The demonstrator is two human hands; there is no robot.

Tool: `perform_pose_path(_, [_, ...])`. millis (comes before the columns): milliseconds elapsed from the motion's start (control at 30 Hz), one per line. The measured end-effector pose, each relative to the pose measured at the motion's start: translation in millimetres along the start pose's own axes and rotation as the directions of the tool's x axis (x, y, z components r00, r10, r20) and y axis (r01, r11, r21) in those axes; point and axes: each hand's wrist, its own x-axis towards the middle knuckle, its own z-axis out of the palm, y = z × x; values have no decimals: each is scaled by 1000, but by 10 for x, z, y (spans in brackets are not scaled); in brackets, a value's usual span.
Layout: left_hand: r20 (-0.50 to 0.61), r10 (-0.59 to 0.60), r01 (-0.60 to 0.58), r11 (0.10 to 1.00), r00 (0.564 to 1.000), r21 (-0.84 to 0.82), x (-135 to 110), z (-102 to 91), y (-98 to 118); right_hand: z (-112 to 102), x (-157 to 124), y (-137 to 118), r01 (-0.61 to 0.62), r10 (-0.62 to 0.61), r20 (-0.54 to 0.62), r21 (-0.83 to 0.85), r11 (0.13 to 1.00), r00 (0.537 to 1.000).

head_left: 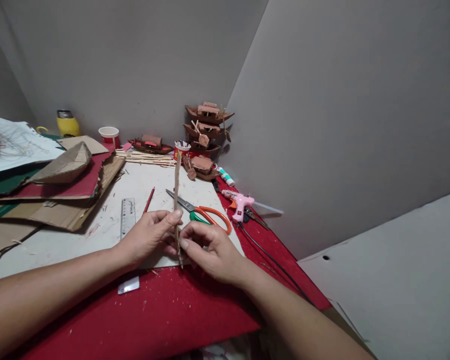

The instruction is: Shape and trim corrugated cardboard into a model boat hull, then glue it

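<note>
Between the two hands stands one brown strip (176, 185), long and thin, nearly upright. The left hand (146, 235) grasps it around the middle between thumb and fingers; the right hand (213, 250) pinches it lower down with thumb and fingertips, so the strip rises well above both hands and its bottom end pokes out just below them. Just beyond the hands lies one pair of scissors (190, 206), blades parted, handles toward the right hand. Past the left hand are one red pencil (149, 200) and one clear ruler (128, 217); a clear piece (128, 285) also shows on the near side of the left forearm, and whether it is the ruler's other end cannot be told. Beyond the right hand, to its right, sits one pink glue gun (242, 201), with one white tube (227, 176) farther off. Well ahead of both hands are two paper cups (109, 136), one holding pens, one yellow mug (69, 125), a row of thin sticks (146, 158) too close together to count, and at least five model boats (210, 112), most of them stacked. Far left of the left hand, one folded hull shape (65, 167) rests on a pile of cardboard (75, 215).
</note>
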Motion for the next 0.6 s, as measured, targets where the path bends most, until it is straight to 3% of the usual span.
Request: perform_pose_path(600, [-18,-3,3,1000,1000,6,2,-5,-10,15,-7,-26,1,-1,-8,25,1000,1000])
